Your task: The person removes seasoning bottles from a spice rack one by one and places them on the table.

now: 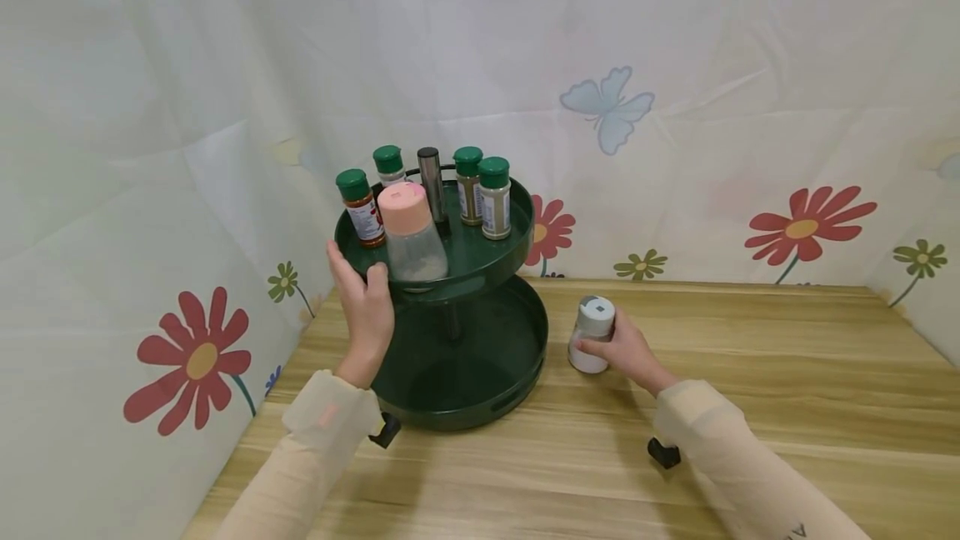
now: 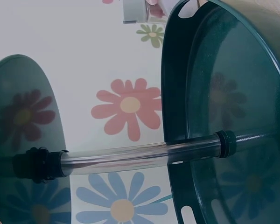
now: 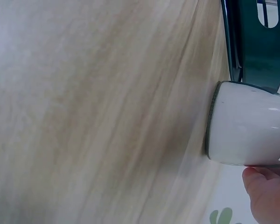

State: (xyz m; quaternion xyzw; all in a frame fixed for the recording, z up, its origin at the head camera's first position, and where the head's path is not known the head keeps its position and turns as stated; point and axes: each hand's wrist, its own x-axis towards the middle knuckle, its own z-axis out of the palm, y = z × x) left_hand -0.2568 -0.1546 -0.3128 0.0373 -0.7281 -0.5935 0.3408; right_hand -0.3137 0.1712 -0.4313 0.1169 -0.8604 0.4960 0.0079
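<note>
In the head view my left hand (image 1: 366, 307) touches the left front rim of the upper tray of a dark green two-tier rack (image 1: 480, 269), its fingers straight. The thumb is close to a clear bottle with a pink cap (image 1: 405, 211) standing on that tray. My right hand (image 1: 630, 352) grips a seasoning jar (image 1: 596, 319) with a grey and white cap, to the right of the rack. White contents fill the jar's body (image 3: 245, 123) in the right wrist view, its base close over the wooden table. The left wrist view shows the rack's metal post (image 2: 116, 159) between both tiers.
Several green-capped spice bottles (image 1: 495, 202) and a slim silver cylinder with a black top (image 1: 431, 173) also stand on the upper tray. Below it, the lower tray (image 1: 480, 365) holds nothing visible. A flowered curtain (image 1: 697, 148) hangs behind the wooden table (image 1: 750, 357).
</note>
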